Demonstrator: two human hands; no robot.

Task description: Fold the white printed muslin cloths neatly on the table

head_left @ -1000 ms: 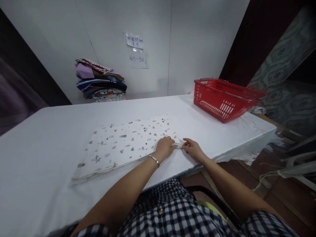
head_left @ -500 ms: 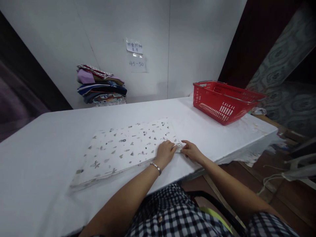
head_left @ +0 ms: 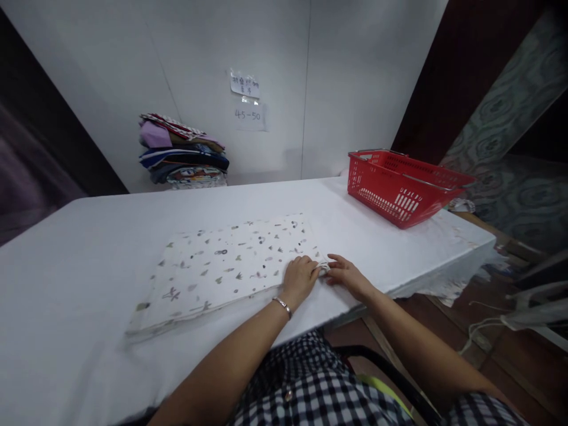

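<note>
A folded white cloth with small printed figures [head_left: 226,266] lies flat on the white table [head_left: 89,236] in front of me. My left hand [head_left: 300,276], with a silver bracelet at the wrist, has its fingers curled on the cloth's near right corner. My right hand [head_left: 347,275] meets it from the right and pinches the same corner between thumb and fingers. The two hands touch at that corner.
A red plastic basket [head_left: 402,186] stands on the table's far right end. A pile of folded coloured garments [head_left: 181,151] rests against the white wall at the back, below two paper notes [head_left: 246,100]. The table's edge drops off on the right, with cables on the floor.
Both hands stay at the cloth's near right corner, shifting only slightly. The view has moved a little.
</note>
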